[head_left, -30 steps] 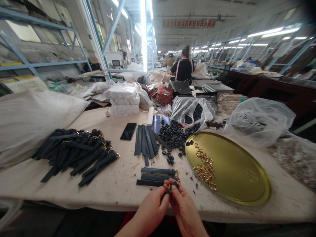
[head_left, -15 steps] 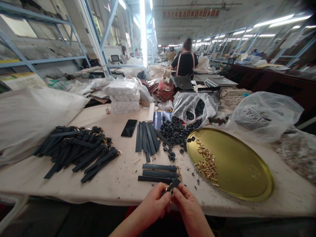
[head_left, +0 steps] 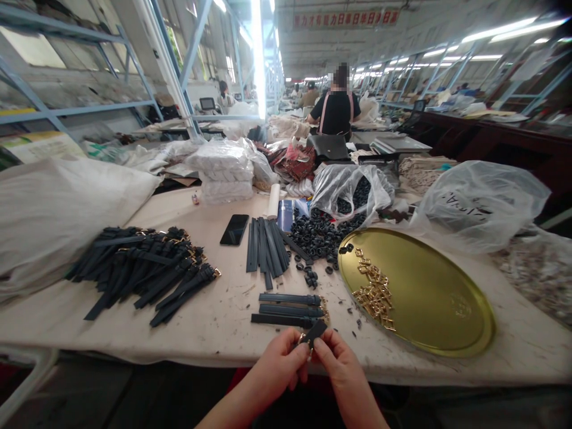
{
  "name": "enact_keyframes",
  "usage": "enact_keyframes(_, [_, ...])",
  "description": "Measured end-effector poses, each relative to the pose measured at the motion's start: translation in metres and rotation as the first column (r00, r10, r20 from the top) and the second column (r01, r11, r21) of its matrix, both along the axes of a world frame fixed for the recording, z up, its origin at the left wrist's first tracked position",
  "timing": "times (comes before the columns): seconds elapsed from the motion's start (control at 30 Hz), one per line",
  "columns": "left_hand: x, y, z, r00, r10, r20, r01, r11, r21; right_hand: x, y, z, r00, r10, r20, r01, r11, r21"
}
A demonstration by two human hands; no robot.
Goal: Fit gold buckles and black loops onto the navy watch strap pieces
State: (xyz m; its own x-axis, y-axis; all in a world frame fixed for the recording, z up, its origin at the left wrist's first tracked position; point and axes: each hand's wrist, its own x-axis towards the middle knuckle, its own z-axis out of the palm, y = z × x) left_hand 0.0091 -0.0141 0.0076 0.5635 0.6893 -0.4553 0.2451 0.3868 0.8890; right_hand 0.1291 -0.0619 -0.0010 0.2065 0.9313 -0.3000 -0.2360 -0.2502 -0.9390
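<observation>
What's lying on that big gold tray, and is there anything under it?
On the tray lies a heap of gold-coloured buckles, with a few small black pieces near its left edge. Overlapping buckles partly hide one another. Whatever is beneath the tray is covered.

A plastic-wrapped stack (head_left: 226, 174) lies beyond the phone (head_left: 234, 230), with a white roll (head_left: 274, 201) beyond the phone's right side.

held strap (head_left: 317, 333): 1 | row straps (head_left: 288, 310): 3 | phone (head_left: 234, 230): 1 | gold tray (head_left: 433, 286): 1 | loose buckles (head_left: 376, 293) — many | black rings (head_left: 315, 234) — many
</observation>
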Motion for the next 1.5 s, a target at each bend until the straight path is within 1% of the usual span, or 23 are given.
enact_keyframes(0.03, [0.0, 0.0, 0.0, 1.0, 0.0, -0.003, 0.0, 1.0, -0.012, 0.001, -0.002, -0.002, 0.991, -0.02, 0.13, 0.013, 0.998, 0.055])
enact_keyframes(0.1, [0.001, -0.001, 0.0, 1.0, -0.011, -0.006, 0.011, 1.0, -0.024, 0.004, -0.004, -0.007, 0.931, -0.058, 0.361, -0.007, 0.984, 0.176])
enact_keyframes(0.17, [0.001, -0.003, 0.002, 0.999, -0.018, -0.033, 0.018, 1.0, 0.004, 0.009, -0.005, -0.011, 0.879, -0.042, 0.475, -0.062, 0.977, 0.202])
enact_keyframes(0.23, [0.001, -0.005, 0.007, 0.996, -0.02, -0.091, 0.026, 0.998, 0.062, 0.013, -0.003, -0.013, 0.887, 0.048, 0.46, -0.115, 0.986, 0.118])
enact_keyframes(0.33, [-0.001, -0.006, 0.018, 0.988, -0.04, -0.151, 0.061, 0.989, 0.137, 0.02, 0.003, -0.012, 0.925, 0.166, 0.342, -0.18, 0.984, 0.011])
enact_keyframes(0.43, [-0.004, -0.006, 0.028, 0.986, -0.08, -0.149, 0.109, 0.974, 0.197, 0.023, 0.008, -0.01, 0.959, 0.2, 0.202, -0.208, 0.978, 0.022])
enact_keyframes(0.53, [-0.006, -0.002, 0.031, 0.985, -0.101, -0.139, 0.126, 0.975, 0.185, 0.023, 0.01, -0.013, 0.971, 0.225, 0.087, -0.229, 0.973, 0.04])
enact_keyframes(0.6, [-0.006, 0.001, 0.027, 0.986, -0.098, -0.136, 0.119, 0.98, 0.162, 0.022, 0.008, -0.014, 0.966, 0.211, 0.151, -0.223, 0.972, 0.069])
enact_keyframes(0.67, [-0.005, 0.005, 0.021, 0.986, -0.085, -0.142, 0.106, 0.984, 0.146, 0.022, 0.007, -0.011, 0.941, 0.187, 0.282, -0.231, 0.964, 0.13])
enact_keyframes(0.77, [-0.002, 0.013, 0.015, 0.995, -0.052, -0.085, 0.061, 0.993, 0.102, 0.024, 0.007, 0.0, 0.885, 0.206, 0.418, -0.31, 0.93, 0.198])
enact_keyframes(0.83, [0.0, 0.018, 0.013, 0.999, -0.034, -0.018, 0.035, 0.995, 0.098, 0.031, 0.013, 0.008, 0.848, 0.28, 0.451, -0.395, 0.9, 0.185])
enact_keyframes(0.9, [0.001, 0.023, 0.013, 0.998, -0.05, -0.024, 0.053, 0.985, 0.163, 0.044, 0.03, 0.012, 0.806, 0.343, 0.483, -0.456, 0.879, 0.137])
enact_keyframes(0.93, [0.001, 0.025, 0.013, 0.996, -0.061, -0.063, 0.073, 0.976, 0.206, 0.053, 0.042, 0.012, 0.776, 0.333, 0.536, -0.454, 0.885, 0.107])
enact_keyframes(0.97, [0.002, 0.028, 0.013, 0.992, -0.058, -0.109, 0.084, 0.966, 0.245, 0.063, 0.056, 0.01, 0.741, 0.29, 0.605, -0.421, 0.903, 0.082])
enact_keyframes(1.0, [0.003, 0.03, 0.012, 0.988, -0.04, -0.148, 0.079, 0.959, 0.272, 0.073, 0.072, 0.008, 0.684, 0.198, 0.702, -0.346, 0.935, 0.075])
enact_keyframes(1.03, [0.004, 0.032, 0.01, 0.985, -0.014, -0.171, 0.062, 0.957, 0.283, 0.082, 0.088, 0.005, 0.576, 0.097, 0.812, -0.263, 0.962, 0.072])
enact_keyframes(1.13, [0.007, 0.036, 0.005, 0.984, 0.038, -0.174, 0.004, 0.971, 0.238, 0.097, 0.131, -0.006, 0.474, 0.01, 0.881, -0.181, 0.98, 0.086])
enact_keyframes(1.23, [0.007, 0.037, 0.003, 0.988, 0.043, -0.151, -0.015, 0.983, 0.183, 0.096, 0.146, -0.011, 0.485, 0.006, 0.874, -0.185, 0.978, 0.097])
enact_keyframes(1.3, [0.005, 0.036, 0.005, 0.988, 0.06, -0.139, -0.033, 0.982, 0.187, 0.09, 0.14, -0.01, 0.522, 0.022, 0.853, -0.207, 0.973, 0.101])
enact_keyframes(1.37, [0.003, 0.035, 0.008, 0.988, 0.086, -0.13, -0.057, 0.976, 0.211, 0.082, 0.124, -0.007, 0.566, 0.061, 0.822, -0.239, 0.967, 0.093])
enact_keyframes(1.4, [0.003, 0.035, 0.011, 0.987, 0.098, -0.124, -0.068, 0.972, 0.225, 0.078, 0.115, -0.005, 0.603, 0.081, 0.794, -0.251, 0.964, 0.092])
enact_keyframes(1.43, [0.004, 0.034, 0.014, 0.987, 0.109, -0.116, -0.079, 0.967, 0.242, 0.073, 0.106, -0.003, 0.669, 0.099, 0.736, -0.253, 0.962, 0.101])
enact_keyframes(1.5, [0.005, 0.034, 0.018, 0.986, 0.133, -0.103, -0.098, 0.951, 0.293, 0.062, 0.09, 0.0, 0.842, 0.133, 0.523, -0.229, 0.966, 0.123])
